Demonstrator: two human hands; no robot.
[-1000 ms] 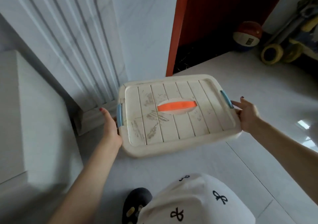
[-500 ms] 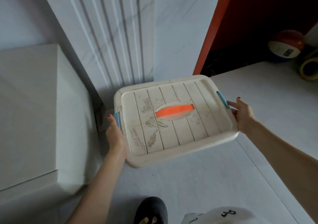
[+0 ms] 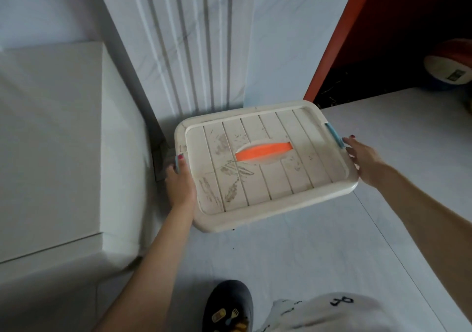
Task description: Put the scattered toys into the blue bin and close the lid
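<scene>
I hold a cream-white bin lid (image 3: 265, 168) flat above the floor, with an orange handle (image 3: 263, 151) in its middle and blue latches at both short ends. My left hand (image 3: 180, 181) grips the left end, thumb over the left latch. My right hand (image 3: 362, 159) grips the right end just below the right blue latch (image 3: 333, 135). The lid's top is scuffed with dirt marks. The blue bin itself and the scattered toys are out of view.
A white cabinet block (image 3: 51, 140) stands at the left, a fluted marble wall panel (image 3: 194, 40) behind the lid. An orange door frame (image 3: 337, 33) opens onto a dark room with a ball (image 3: 448, 66). My dark slipper (image 3: 227, 306) and patterned trouser leg are at the bottom.
The lid and both hands have shifted left toward the cabinet and wall corner as my view turned; the ride-on toy at the right has left the view. Both grips are unchanged.
</scene>
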